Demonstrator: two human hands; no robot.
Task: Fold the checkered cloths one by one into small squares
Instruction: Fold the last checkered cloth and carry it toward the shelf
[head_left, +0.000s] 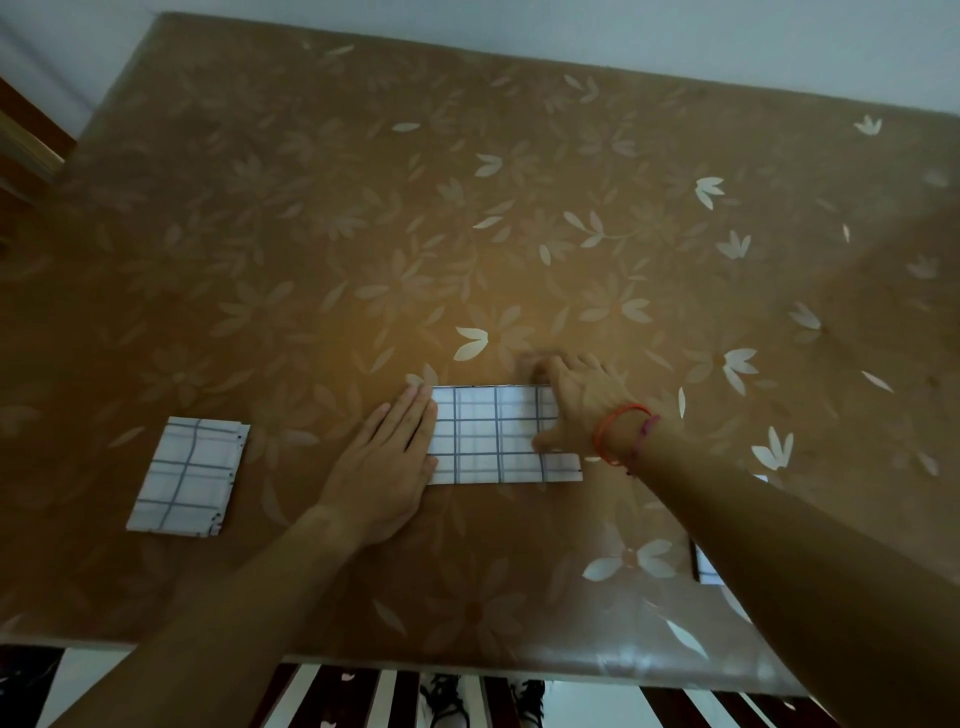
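A white cloth with a grey checked pattern (493, 434) lies on the table as a long folded strip in front of me. My left hand (389, 457) lies flat with straight fingers on the strip's left end. My right hand (576, 405), with red string bands at the wrist, rests over the strip's right end; its fingers reach past the far edge and the thumb sits on the cloth. Whether it pinches the cloth is unclear. A second checked cloth (189, 475) lies folded into a small square to the left.
The table (467, 208) has a brown cover with pale flower prints and stretches far ahead. A corner of another checked cloth (704, 564) shows under my right forearm. The table's near edge runs just below my arms. A wooden piece stands at far left.
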